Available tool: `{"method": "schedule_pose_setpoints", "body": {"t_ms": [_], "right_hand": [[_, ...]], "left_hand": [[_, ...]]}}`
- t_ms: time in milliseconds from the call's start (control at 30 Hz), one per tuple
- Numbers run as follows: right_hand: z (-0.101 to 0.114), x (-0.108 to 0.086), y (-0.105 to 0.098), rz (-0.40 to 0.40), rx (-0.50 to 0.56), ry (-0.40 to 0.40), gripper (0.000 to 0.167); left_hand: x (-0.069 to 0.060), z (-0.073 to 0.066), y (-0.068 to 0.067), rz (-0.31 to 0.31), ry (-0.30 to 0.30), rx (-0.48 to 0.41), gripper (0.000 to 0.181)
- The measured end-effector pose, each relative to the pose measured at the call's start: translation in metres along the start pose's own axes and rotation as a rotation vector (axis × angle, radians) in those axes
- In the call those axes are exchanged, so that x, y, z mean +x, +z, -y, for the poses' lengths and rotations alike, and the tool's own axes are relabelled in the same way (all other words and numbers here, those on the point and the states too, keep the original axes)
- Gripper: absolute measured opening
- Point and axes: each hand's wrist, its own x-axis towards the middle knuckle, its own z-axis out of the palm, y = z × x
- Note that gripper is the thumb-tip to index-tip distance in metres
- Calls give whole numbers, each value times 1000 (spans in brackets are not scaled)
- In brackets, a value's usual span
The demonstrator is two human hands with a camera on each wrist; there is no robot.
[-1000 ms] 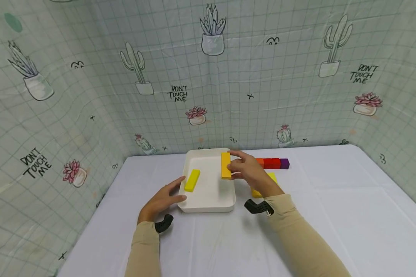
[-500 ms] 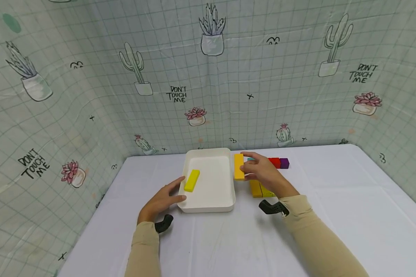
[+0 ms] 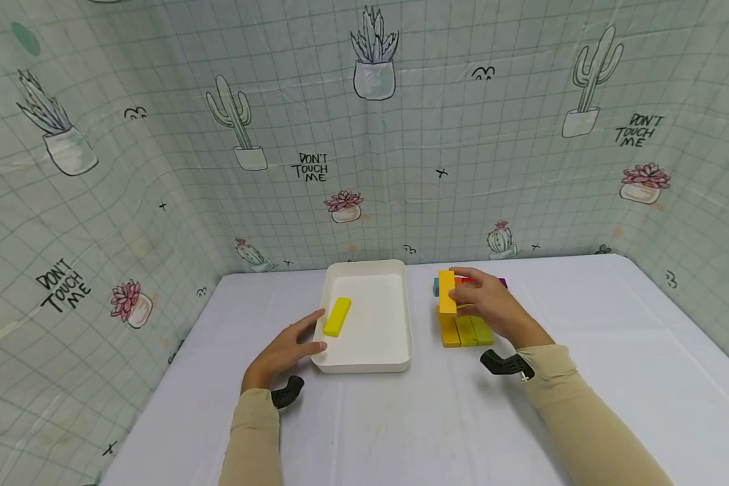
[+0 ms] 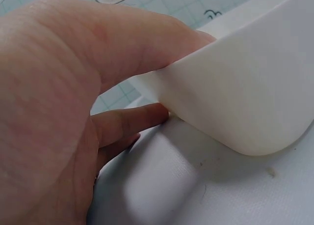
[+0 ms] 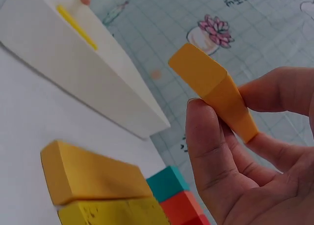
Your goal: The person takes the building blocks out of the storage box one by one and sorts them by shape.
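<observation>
My right hand [image 3: 486,297] pinches an orange-yellow wooden block [image 3: 447,291] between thumb and fingertips, held above the other blocks. In the right wrist view, that block [image 5: 201,72] is tilted and off the table. Below it lie an orange-yellow block [image 3: 449,333] and several yellow and yellow-green blocks [image 3: 475,332], side by side. My left hand [image 3: 285,347] holds the left side of a white tray [image 3: 361,368]. In the left wrist view, the thumb [image 4: 162,43] goes over the rim while a finger touches the outer wall. One yellow block [image 3: 337,316] lies in the tray.
Behind my right hand runs a row of blocks, partly hidden: a teal block [image 5: 168,183], an orange-red block [image 5: 181,205] and a purple block [image 3: 503,283] among them. A white cloth [image 3: 370,432] covers the table. A cactus-print curtain [image 3: 431,135] hangs behind it.
My right hand has carried the orange-yellow block rightward, from over the tray to over the blocks at its right. The left hand and tray have stayed put.
</observation>
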Motion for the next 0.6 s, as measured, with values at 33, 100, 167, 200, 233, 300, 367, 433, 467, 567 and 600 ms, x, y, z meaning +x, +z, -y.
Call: {"method": "schedule_pose_setpoints", "body": {"t_ms": [33,100,167,200,233,300,367,433,467,567,600], "right_hand": [[-1,-1,-2,1,-8,0,67],[-2,-3,-7,-1,-16,1,67],[-4,-4,-10,-3,-24,2,66],[-4,-4,-12,-4,-27,3,66],[-5,-5,-14,-3,-32,3,66],[-7,-6,-18,5,-34,4,65],[-9,-6,-23,11,-45,5,64],[-10,-7,-28,11,-60,5,63],[-11,-7,-31,7,-68,5,63],[-12,-9,-39,-8,-104,7,64],[-13,-10,-41,-12,-110,10,64]], "left_hand": [[-1,-1,0,0,-4,-1,76],[-2,-2,0,0,-11,-3,76],[-2,-1,0,-1,-12,-4,76],[-2,0,0,-2,-11,-3,76],[-2,0,0,-4,-15,-3,76],[-2,2,1,-5,-18,-4,76],[-1,3,1,-4,-21,-10,76],[-1,4,1,-3,-18,-12,76],[-1,4,1,-3,-13,-15,76],[0,3,0,-5,-1,-9,77],[0,2,0,-6,-1,-7,76]]}}
